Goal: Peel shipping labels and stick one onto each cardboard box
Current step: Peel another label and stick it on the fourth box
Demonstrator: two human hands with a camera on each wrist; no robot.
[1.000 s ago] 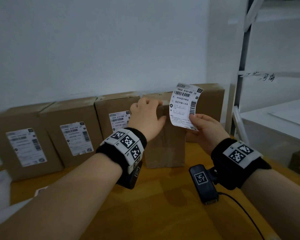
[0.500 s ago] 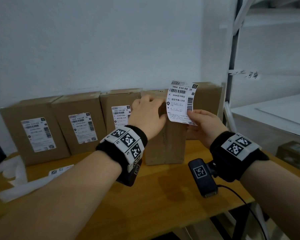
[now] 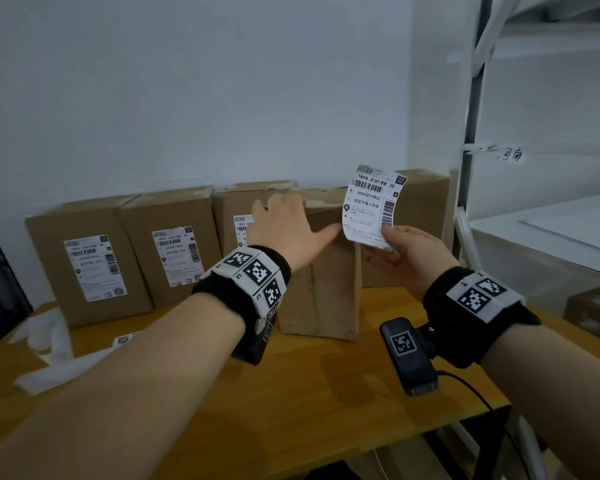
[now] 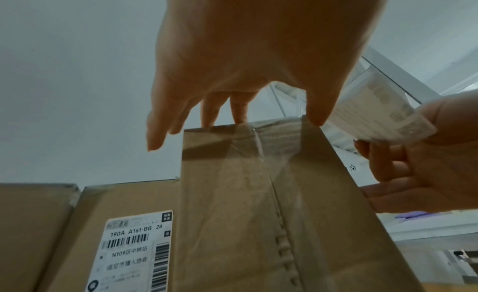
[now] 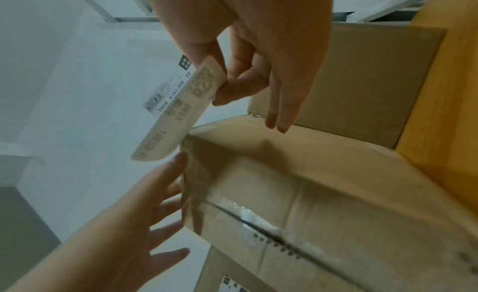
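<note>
A plain brown cardboard box stands upright on the table, slightly forward of the row. My left hand rests on its top edge with the fingers spread and fairly straight. The thumb lies at the top right corner. In the left wrist view the fingertips touch the box's taped top. My right hand pinches the lower corner of a peeled white shipping label and holds it upright just right of the box's top. The right wrist view shows the curled label between thumb and finger.
Three labelled boxes line the wall at the left. One more box stands behind at the right. White backing strips lie on the wooden table at the left. A metal shelf frame rises at the right.
My left hand's fingers have loosened and straightened on the box's top, and the thumb has swung out to the right. The right hand still holds the label in about the same place.
</note>
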